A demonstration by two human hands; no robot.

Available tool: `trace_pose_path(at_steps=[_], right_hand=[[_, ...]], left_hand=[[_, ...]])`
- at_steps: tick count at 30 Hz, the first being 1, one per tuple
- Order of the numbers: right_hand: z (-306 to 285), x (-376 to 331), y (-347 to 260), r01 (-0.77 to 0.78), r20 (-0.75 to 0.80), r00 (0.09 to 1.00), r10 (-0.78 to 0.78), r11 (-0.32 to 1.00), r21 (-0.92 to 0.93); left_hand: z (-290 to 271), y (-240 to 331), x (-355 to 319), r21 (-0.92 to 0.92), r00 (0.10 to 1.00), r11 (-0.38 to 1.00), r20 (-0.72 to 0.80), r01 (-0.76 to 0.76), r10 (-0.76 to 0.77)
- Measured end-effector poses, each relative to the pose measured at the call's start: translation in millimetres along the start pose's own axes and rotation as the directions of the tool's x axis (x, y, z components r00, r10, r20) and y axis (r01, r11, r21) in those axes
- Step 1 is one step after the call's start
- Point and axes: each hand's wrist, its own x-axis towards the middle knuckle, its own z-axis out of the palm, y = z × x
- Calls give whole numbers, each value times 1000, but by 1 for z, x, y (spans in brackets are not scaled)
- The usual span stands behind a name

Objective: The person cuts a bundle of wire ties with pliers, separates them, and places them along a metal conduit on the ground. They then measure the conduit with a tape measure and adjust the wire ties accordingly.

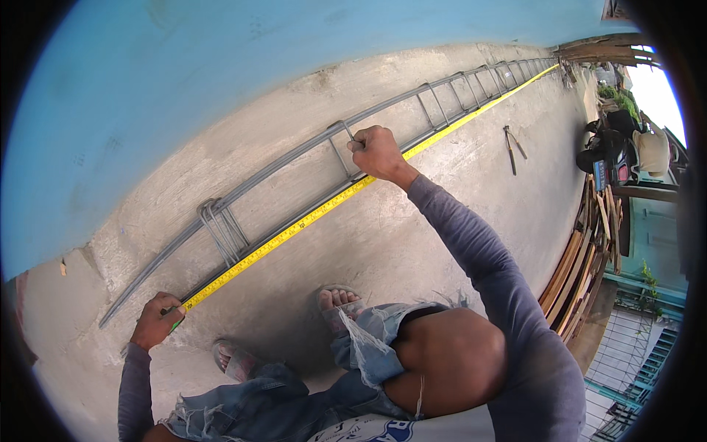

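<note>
Two hands engaged: the left hand (156, 320) pins the end of the yellow tape measure (309, 219) to the concrete floor (456, 184); the right hand (377, 151) is closed around a stirrup (340, 147) of the rebar cage (294, 166) beside the blue wall (184, 81); should the left pinch slacken, the tape would likely creep and spoil the spacing.

**Open floor on the right, wall close on the left**

I see the rebar cage (294, 158) lying along the foot of the blue wall (184, 88), so nothing passes behind it. The yellow tape (294, 228) runs just beside the cage on its near side. My left hand (156, 318) pins the tape's near end; my right hand (377, 151) grips a stirrup. Between the stirrups the gaps stand open. Right of the tape the concrete floor (456, 206) is bare as far as the pliers (512, 147) and the stacked planks (582, 258). My feet (339, 298) crowd the near floor.
</note>
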Motion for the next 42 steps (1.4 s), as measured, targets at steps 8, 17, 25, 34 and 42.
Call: trace_pose_path(at_steps=[8,17,25,34,42], right_hand=[[-44,22,69,-67,-69,996,55,981,-184],[-48,22,77,-70,-47,997,63,986,-151],[-37,15,69,106,-13,994,-106,994,16],[-73,21,55,-106,-143,984,107,994,13],[-95,15,99,-154,-258,955,150,988,5]], left_hand=[[1,-5,-1,19,998,998,-30,-54,55],[2,-1,-2,13,999,1000,-43,-20,21],[7,-21,1,-86,999,996,-32,-12,10],[2,-20,-4,-70,999,997,-27,39,-41],[3,-18,-2,-35,999,999,-28,-24,23]])
